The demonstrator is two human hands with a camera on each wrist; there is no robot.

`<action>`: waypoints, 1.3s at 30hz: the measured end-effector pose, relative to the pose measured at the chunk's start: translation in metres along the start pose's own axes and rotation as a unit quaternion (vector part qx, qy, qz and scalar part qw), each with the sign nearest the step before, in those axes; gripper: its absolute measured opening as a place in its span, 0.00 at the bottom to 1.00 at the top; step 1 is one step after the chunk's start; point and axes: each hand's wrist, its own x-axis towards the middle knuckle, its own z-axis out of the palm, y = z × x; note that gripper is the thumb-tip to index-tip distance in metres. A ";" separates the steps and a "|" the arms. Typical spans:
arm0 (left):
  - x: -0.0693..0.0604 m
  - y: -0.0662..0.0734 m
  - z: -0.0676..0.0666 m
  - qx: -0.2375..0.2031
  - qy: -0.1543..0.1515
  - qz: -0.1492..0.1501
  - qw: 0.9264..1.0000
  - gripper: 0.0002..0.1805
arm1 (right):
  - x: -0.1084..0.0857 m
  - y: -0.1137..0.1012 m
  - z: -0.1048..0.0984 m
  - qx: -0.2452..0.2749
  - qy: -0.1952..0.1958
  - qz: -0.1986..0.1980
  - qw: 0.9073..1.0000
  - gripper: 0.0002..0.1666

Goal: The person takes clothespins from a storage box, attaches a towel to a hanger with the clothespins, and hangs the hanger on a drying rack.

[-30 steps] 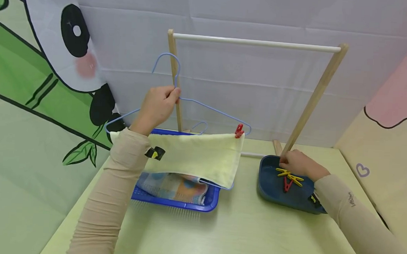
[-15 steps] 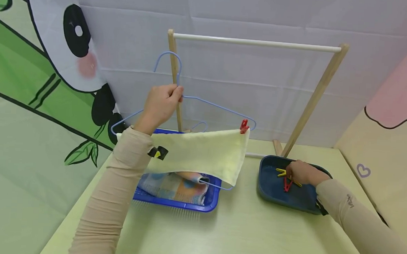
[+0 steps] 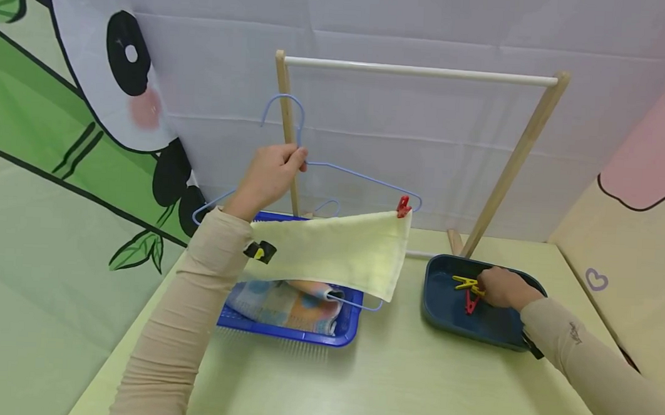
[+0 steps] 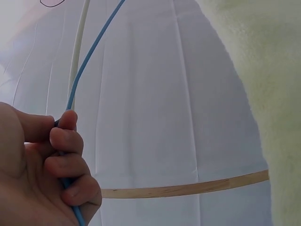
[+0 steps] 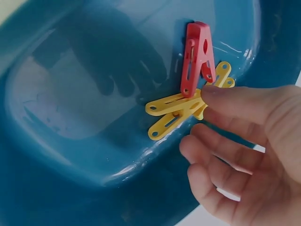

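My left hand [image 3: 272,174] grips a blue wire hanger [image 3: 362,176] just below its hook. A pale yellow towel [image 3: 330,248] hangs from the hanger, with a red clothespin [image 3: 403,207] at its right corner. My left sleeve hides the towel's left end. In the left wrist view, curled fingers [image 4: 70,165] wrap the hanger wire. My right hand [image 3: 503,288] is inside the dark blue tray [image 3: 445,320]. Its thumb and forefinger pinch a yellow clothespin [image 5: 225,70]. Another yellow clothespin [image 5: 169,115] and a red clothespin [image 5: 197,56] lie against it.
A drying rack with wooden legs [image 3: 518,161] and a white top bar [image 3: 419,70] stands at the back. Beneath the towel, a blue basket [image 3: 292,336] holds a patterned cloth [image 3: 287,308] and another hanger [image 3: 355,304]. Printed fabric walls surround the table [image 3: 391,380].
My left hand has shifted slightly right with the hanger and towel. My right hand has moved from the tray's back edge rightward and nearer, onto the clothespins.
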 end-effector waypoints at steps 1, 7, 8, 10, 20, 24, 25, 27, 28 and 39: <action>0.000 0.000 0.000 0.004 -0.003 0.002 1.000 0.21 | -0.001 0.000 0.001 0.001 0.002 0.003 1.000 0.05; 0.002 0.002 0.001 0.009 -0.033 0.008 0.999 0.21 | -0.005 0.002 0.005 -0.006 -0.007 0.023 1.000 0.03; 0.002 0.002 0.001 0.007 -0.036 0.008 0.999 0.21 | -0.005 0.002 0.006 -0.008 -0.009 0.026 1.000 0.03; 0.002 0.003 0.001 0.004 -0.039 0.007 0.999 0.21 | -0.006 0.003 0.006 -0.009 -0.017 0.030 0.999 0.03; 0.006 0.013 -0.006 -0.017 -0.023 -0.002 1.000 0.20 | -0.007 0.011 0.006 -0.010 -0.035 0.040 0.999 0.04; 0.006 0.015 -0.007 -0.014 -0.014 0.000 1.000 0.20 | -0.006 0.012 0.008 -0.010 -0.035 0.037 0.999 0.05; 0.006 0.016 -0.007 -0.013 -0.013 0.000 1.000 0.20 | -0.007 0.011 0.008 -0.010 -0.036 0.037 0.999 0.06; 0.005 0.017 -0.006 -0.013 -0.013 0.001 1.000 0.20 | -0.008 0.010 0.009 -0.014 -0.037 0.035 0.999 0.07; 0.005 0.017 -0.006 -0.015 -0.013 0.000 1.000 0.20 | -0.008 0.010 0.009 -0.016 -0.037 0.035 0.999 0.07; 0.002 0.026 -0.008 -0.040 -0.008 -0.005 0.999 0.20 | -0.014 0.003 0.009 -0.007 -0.050 0.047 0.998 0.07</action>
